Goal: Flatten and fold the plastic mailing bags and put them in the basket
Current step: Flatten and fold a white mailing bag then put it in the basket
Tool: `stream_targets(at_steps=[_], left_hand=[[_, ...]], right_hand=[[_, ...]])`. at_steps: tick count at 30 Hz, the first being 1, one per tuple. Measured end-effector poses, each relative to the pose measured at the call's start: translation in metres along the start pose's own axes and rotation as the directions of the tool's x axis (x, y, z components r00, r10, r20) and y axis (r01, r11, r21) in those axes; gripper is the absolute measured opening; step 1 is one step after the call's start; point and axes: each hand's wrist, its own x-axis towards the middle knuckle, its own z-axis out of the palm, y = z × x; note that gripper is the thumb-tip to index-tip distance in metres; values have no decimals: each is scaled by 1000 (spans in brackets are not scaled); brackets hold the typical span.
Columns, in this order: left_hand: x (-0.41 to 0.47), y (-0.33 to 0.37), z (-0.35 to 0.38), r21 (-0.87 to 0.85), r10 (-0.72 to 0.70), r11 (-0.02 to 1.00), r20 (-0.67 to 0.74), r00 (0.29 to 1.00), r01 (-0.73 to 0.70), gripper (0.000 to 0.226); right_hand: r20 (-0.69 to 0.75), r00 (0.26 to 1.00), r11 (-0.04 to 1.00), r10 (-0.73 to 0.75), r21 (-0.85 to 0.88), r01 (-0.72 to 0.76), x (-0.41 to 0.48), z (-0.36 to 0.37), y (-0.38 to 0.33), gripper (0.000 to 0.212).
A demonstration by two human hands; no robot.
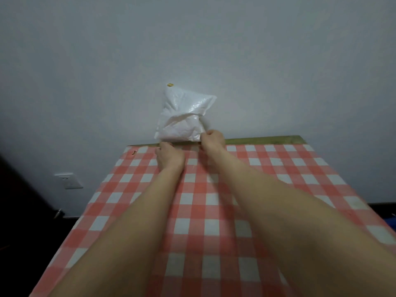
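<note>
A crumpled white plastic mailing bag (182,114) stands upright against the wall at the far edge of the table. It carries a small yellow mark near its top left corner. My right hand (212,139) grips the bag's lower right corner with curled fingers. My left hand (169,155) lies at the bag's lower left edge, fingers curled over the table's far edge; whether it holds the bag is unclear. Both bare forearms stretch across the table. No basket is in view.
The table (278,189) wears a red and white checked cloth, with a bare wooden strip (267,139) along its far edge by the grey wall. A wall socket (68,181) sits low at the left. Dark floor lies on both sides.
</note>
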Motion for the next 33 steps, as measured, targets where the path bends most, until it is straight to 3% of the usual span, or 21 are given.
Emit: stream_targets(at_steps=[3, 7, 11, 15, 19, 22, 24, 28, 33], left_hand=[[-33, 22, -4, -7, 27, 1000, -19, 999, -27, 39], [-85, 47, -1, -52, 106, 993, 30, 994, -104, 45], [-136, 63, 8, -87, 155, 985, 77, 985, -148, 53], [-171, 62, 16, -164, 184, 973, 121, 976, -163, 67], [-214, 58, 14, 27, 262, 964, 100, 960, -266, 70], [-239, 55, 6, 270, 345, 890, 127, 930, -367, 67], [-248, 56, 1, 317, 347, 867, 169, 922, -385, 73], [-267, 62, 1, 81, 278, 936, 429, 859, -343, 72], [-279, 60, 7, -127, 255, 966, 358, 898, -224, 37]], right_hand=[[-96, 995, 993, 24, 114, -13, -15, -44, 7, 28], [-208, 971, 978, 120, 195, -79, -39, -110, 23, 20], [-293, 948, 988, 120, 129, -86, -71, -176, 39, 18], [-324, 943, 997, 76, 19, -74, -103, -222, 55, 32], [-303, 951, 993, 55, -86, -85, -142, -254, 71, 33], [-301, 952, 990, 60, -105, -95, -166, -270, 79, 34], [-286, 958, 982, 22, -175, -75, -180, -279, 81, 35], [-177, 983, 972, -40, -236, -3, -200, -285, 76, 31], [-247, 969, 980, 1, -194, -51, -213, -293, 79, 35]])
